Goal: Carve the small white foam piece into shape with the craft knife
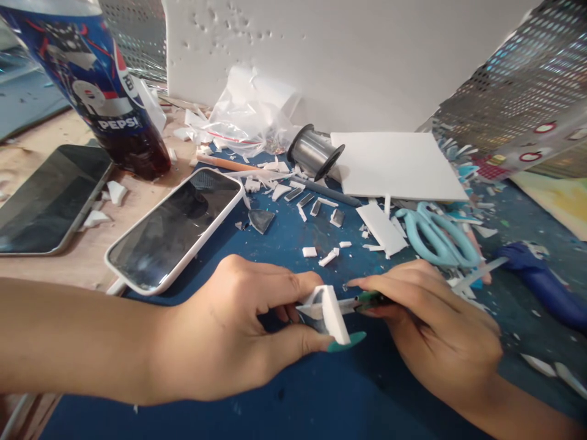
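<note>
My left hand point(238, 324) pinches a small white foam piece point(332, 311) between thumb and fingers, just above the blue mat point(293, 403). My right hand point(440, 324) grips a green-handled utility knife point(367, 300), its blade lying against the foam piece. The two hands meet at the middle of the view. Both have teal-painted nails.
Two phones point(177, 226) point(50, 195) lie at left by a Pepsi bottle point(98, 91). Teal scissors point(435, 235), a white foam sheet point(394, 165), a silver ribbon spool point(314, 150), a plastic bag point(247, 116), a blue glue gun point(545, 281) and foam scraps lie beyond my hands.
</note>
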A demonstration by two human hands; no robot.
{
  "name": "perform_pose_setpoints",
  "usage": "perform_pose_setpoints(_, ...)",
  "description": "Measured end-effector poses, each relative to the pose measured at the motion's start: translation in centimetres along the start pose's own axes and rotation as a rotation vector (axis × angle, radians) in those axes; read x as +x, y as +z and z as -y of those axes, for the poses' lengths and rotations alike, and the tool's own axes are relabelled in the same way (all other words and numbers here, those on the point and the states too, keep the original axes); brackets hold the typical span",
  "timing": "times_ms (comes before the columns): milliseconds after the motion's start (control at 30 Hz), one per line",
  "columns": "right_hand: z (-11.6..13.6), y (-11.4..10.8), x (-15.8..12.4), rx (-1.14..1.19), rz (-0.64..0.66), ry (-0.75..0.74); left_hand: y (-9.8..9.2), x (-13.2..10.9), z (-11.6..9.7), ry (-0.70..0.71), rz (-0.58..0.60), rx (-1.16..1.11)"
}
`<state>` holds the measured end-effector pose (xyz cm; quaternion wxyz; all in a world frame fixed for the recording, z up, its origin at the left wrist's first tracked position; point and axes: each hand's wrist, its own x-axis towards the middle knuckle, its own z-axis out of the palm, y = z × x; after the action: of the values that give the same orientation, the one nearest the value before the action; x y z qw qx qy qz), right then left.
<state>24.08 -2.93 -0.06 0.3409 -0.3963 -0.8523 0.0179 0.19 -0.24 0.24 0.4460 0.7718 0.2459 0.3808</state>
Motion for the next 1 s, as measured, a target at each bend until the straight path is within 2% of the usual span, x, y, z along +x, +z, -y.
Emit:
perform_pose_setpoints(333,-0.07,0.18,-0.03,-0.027,-0.007,-0.031,0.03,0.0,-0.01,-0.075,0.067,0.005)
perform_pose_setpoints(500,0.09,0.12,-0.04,-0.008,-0.021,-0.004,-0.28,0.26,-0.32,-0.109,0.093,-0.068)
perform_pose_setpoints(700,0.09,-0.1,0.09,0.015,-0.006,-0.009,-0.66,0.15,-0.58,-0.016,0.071,-0.089)
perform_pose_setpoints(900,0.02,-0.23,0.24,0.02,-0.021,0.005,-0.61,-0.08,-0.35,0.008,0.036,-0.083)
perform_pose_setpoints(1000,0.05,-0.12,0.23,0.022,-0.03,0.013,-0.45,-0.09,-0.32,-0.027,0.038,-0.072)
